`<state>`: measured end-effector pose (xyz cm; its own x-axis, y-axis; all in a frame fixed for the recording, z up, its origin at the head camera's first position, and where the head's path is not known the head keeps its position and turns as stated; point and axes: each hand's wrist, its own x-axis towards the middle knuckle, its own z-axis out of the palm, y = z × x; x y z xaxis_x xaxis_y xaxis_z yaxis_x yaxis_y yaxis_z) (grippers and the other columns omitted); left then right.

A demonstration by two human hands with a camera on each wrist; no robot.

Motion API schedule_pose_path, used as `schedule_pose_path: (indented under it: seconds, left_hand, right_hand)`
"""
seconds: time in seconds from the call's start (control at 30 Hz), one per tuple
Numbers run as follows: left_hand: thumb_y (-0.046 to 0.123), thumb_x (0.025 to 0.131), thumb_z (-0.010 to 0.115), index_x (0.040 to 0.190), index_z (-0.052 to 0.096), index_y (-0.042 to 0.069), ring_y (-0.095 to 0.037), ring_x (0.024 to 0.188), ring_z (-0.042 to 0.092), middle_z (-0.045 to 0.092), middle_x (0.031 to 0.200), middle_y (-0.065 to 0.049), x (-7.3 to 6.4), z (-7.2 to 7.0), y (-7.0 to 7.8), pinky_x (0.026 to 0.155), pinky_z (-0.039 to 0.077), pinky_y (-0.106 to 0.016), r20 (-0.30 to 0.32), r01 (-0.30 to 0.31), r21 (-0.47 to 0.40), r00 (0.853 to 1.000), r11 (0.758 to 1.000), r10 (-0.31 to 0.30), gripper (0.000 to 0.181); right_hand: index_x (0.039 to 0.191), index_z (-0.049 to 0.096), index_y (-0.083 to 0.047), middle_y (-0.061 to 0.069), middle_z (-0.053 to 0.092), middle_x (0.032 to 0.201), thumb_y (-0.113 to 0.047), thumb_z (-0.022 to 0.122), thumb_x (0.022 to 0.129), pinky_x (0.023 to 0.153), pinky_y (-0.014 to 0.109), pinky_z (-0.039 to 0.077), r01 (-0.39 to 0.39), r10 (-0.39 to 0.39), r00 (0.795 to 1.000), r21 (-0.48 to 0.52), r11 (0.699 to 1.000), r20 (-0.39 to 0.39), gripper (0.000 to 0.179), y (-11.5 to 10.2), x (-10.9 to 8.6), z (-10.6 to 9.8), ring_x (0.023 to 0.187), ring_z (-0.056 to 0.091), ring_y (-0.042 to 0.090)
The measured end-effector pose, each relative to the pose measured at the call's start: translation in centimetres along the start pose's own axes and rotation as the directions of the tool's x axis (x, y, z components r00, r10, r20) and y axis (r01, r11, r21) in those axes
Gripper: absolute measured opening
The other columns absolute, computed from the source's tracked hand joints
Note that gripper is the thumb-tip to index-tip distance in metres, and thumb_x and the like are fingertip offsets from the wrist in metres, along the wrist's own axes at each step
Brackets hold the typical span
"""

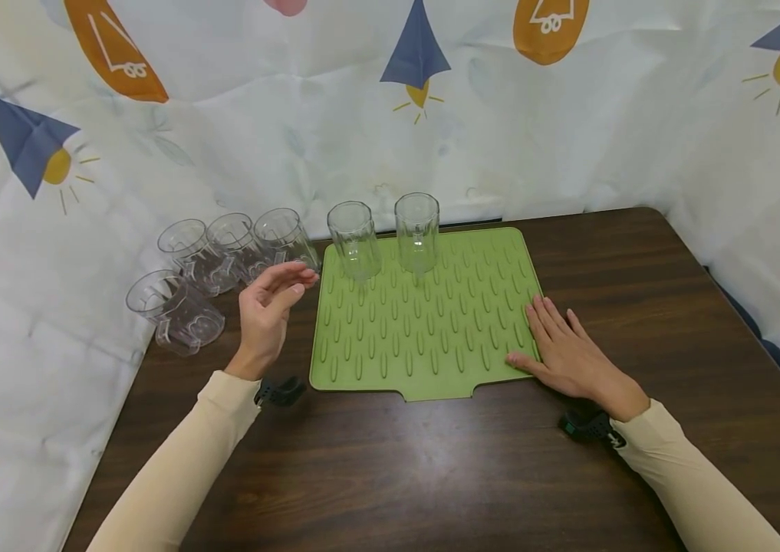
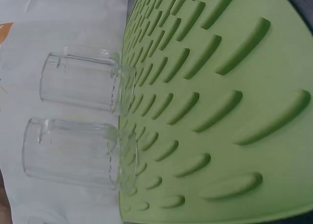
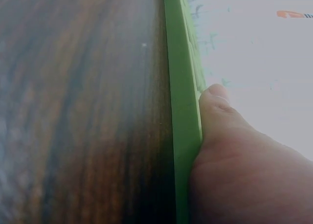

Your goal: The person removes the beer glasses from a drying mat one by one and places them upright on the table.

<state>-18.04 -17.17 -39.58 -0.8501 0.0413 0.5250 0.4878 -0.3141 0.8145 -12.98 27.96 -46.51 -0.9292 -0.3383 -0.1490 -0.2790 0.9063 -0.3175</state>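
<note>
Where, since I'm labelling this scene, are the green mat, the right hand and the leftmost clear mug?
Green mat (image 1: 426, 322), head view: ribbed upper surface.
Right hand (image 1: 566, 354), head view: back of the hand.
Leftmost clear mug (image 1: 185, 311), head view: side wall.

Table (image 1: 362, 475): across the lower frame, before the cloth (image 1: 279, 146)
Mat (image 1: 426, 316): on the table, centre of the frame
Mug pair (image 1: 417, 234): on the mat's far left part, side by side
Mug row (image 1: 232, 239): three abreast on the table, left of the mat
Single mug (image 1: 179, 310): before the row's left end
Left hand (image 1: 264, 318): between single mug and mat, left of centre
Right hand (image 1: 565, 349): on the mat's right edge, right of centre
</note>
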Motion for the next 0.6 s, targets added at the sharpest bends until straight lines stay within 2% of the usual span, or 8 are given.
schedule_pose_path:
  seconds: [0.33, 0.47, 0.6]
  left_hand:
    - [-0.012, 0.094, 0.055, 0.120, 0.067, -0.007, -0.015, 0.103, 0.074, 0.076, 0.109, -0.004, 0.8, 1.8, -1.3, 0.098, 0.061, -0.030, 0.019, 0.035, 0.007, 0.999, 0.999, -0.035, 0.029]
    - [-0.008, 0.094, 0.057, 0.120, 0.067, -0.005, -0.013, 0.101, 0.074, 0.076, 0.107, -0.001, 1.2, 2.7, -1.7, 0.098, 0.061, -0.028, 0.004, 0.077, 0.073, 0.997, 0.994, -0.077, 0.029]
    - [-0.005, 0.095, 0.058, 0.123, 0.064, -0.009, -0.011, 0.102, 0.074, 0.076, 0.107, 0.001, 1.6, 3.5, -2.2, 0.098, 0.061, -0.027, 0.008, 0.105, 0.135, 0.994, 0.985, -0.108, 0.028]
  right_hand:
    - [0.165, 0.006, -0.001, 0.022, -0.002, 0.175, -0.067, 0.046, 0.102, 0.129, 0.069, 0.003, 0.005, -0.005, 1.000, 0.008, 1.000, -0.005, 0.100, 0.1, 0.0, 0.1, 0.163, 0.001, 0.043]
    - [0.165, 0.006, -0.001, 0.021, -0.003, 0.175, -0.067, 0.046, 0.102, 0.130, 0.068, 0.002, 0.002, -0.002, 1.000, 0.003, 1.000, -0.008, 0.100, 0.2, 0.0, 0.2, 0.163, 0.001, 0.042]
    - [0.165, 0.007, -0.001, 0.022, -0.001, 0.175, -0.067, 0.047, 0.102, 0.129, 0.068, 0.002, 0.009, -0.009, 1.000, 0.007, 1.000, -0.016, 0.100, 0.2, 0.1, 0.3, 0.163, 0.001, 0.042]
